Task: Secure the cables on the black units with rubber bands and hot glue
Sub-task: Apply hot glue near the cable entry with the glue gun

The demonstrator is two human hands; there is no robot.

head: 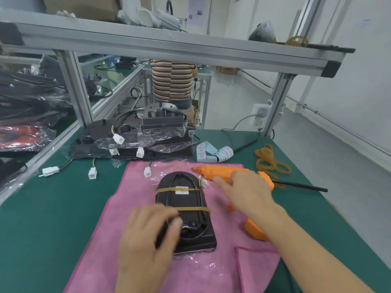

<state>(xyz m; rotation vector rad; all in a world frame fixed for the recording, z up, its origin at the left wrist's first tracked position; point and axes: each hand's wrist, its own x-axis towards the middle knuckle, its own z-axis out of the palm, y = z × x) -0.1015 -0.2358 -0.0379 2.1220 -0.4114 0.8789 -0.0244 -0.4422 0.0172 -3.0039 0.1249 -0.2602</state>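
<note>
While the flat black plastic unit (186,210) lies centre frame on the pink cloth (118,225), two tan rubber bands (191,208) cross it. Left hand (146,237) rests on the unit's near end, fingers curled over the cable exit; whether it pinches the wires is blurred. Right hand (247,193) hovers, fingers spread and relaxed, over the orange hot glue gun (224,172), holding nothing. More black units (131,144) are stacked behind, loose rubber bands (270,161) at right.

Green workbench (53,208), aluminium shelf frame (169,45)
</note>
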